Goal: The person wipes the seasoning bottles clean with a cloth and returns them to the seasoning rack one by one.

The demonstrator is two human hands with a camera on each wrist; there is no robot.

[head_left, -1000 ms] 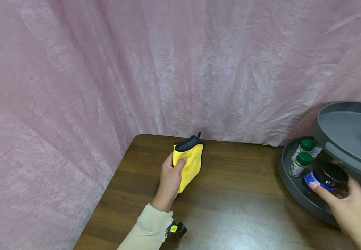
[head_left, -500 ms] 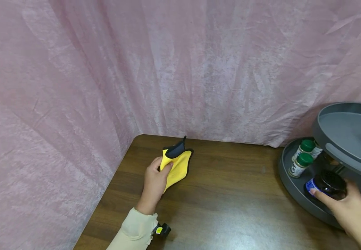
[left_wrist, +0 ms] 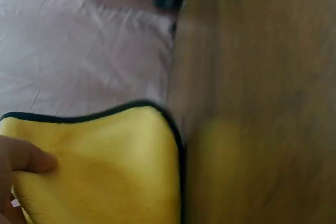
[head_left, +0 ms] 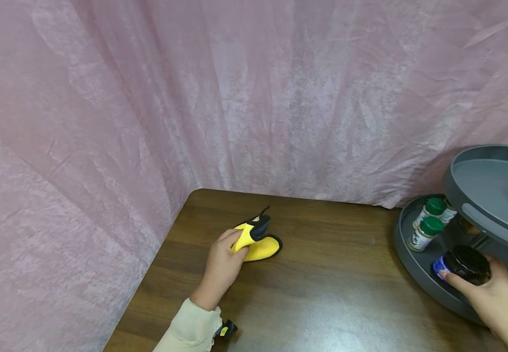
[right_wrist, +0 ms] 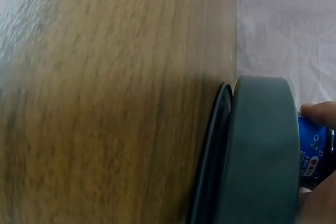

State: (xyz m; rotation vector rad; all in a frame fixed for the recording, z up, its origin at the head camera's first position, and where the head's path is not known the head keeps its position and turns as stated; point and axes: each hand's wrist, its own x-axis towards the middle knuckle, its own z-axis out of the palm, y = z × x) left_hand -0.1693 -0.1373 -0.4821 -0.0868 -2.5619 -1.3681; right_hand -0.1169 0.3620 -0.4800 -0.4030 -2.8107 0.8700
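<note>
A yellow cloth with dark edging [head_left: 263, 248] is pinched between thumb and fingers of my left hand [head_left: 222, 264], above the left part of the wooden table. In the left wrist view the cloth [left_wrist: 110, 166] spreads flat, with the thumb lying on it. At the far right my right hand [head_left: 493, 296] grips a dark jar with a blue label [head_left: 467, 265] on the lower tier of a grey two-tier round tray [head_left: 405, 249]. The right wrist view shows the blue label [right_wrist: 311, 145] beyond the tray's wall, much of the jar cut off by the frame.
Spice bottles with green caps [head_left: 425, 232] stand on the lower tier beside the jar. The upper tier [head_left: 493, 176] overhangs them. A pink curtain [head_left: 280, 98] hangs behind the wooden table [head_left: 324, 274].
My left hand has shifted left with the cloth, which has folded and dropped lower. The jar has moved slightly toward me, tilting, still in my right hand.
</note>
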